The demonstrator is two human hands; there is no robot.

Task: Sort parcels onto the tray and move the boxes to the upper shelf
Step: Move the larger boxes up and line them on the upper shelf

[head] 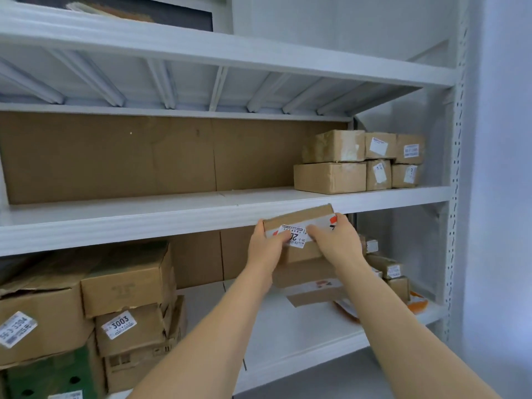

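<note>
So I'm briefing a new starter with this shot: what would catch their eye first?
Both hands, left and right, grip a labelled box raised to the front edge of the middle shelf. On that shelf at the right stands a two-tier stack of small boxes. Lower left, crumpled cartons are piled up, one labelled 3003.

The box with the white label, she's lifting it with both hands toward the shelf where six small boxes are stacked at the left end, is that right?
Not quite. The six small boxes sit at the right end of that shelf, not the left, as the head view shows. The rest holds: left hand and right hand both grip the labelled box.
</note>
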